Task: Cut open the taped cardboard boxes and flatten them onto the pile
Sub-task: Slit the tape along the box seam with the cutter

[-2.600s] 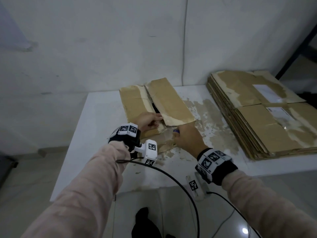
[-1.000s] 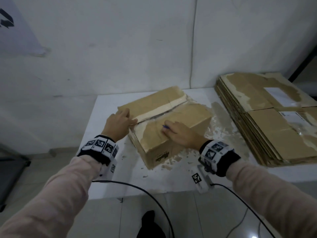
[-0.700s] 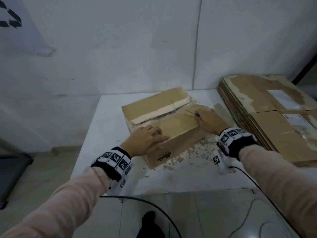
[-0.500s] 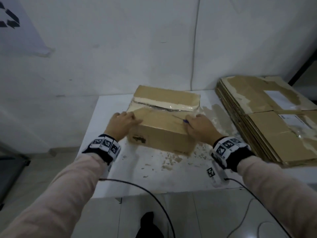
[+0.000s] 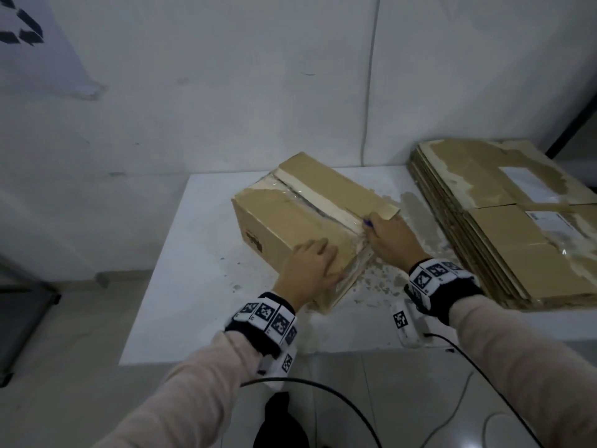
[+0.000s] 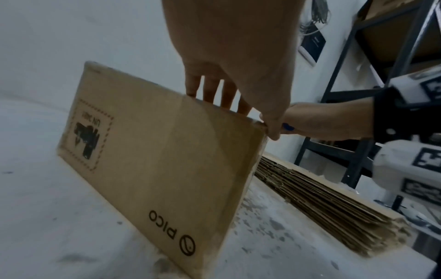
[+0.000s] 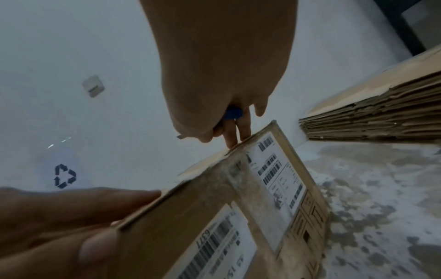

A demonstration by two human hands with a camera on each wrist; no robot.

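While left hand [image 5: 308, 273] lies flat on taped box [image 5: 284, 218], right hand [image 5: 391, 237] grips blue cutter [image 7: 232, 113], flattened pile [image 5: 517, 227] beside.

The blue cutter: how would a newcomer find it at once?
Start at the white table and the upright cardboard box on it. The right hand rests at the box's taped seam. The blue cutter is gripped there, the only blue item among brown cardboard.

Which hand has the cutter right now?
The right hand grips the blue cutter at the box seam; the left hand only rests on the near corner.
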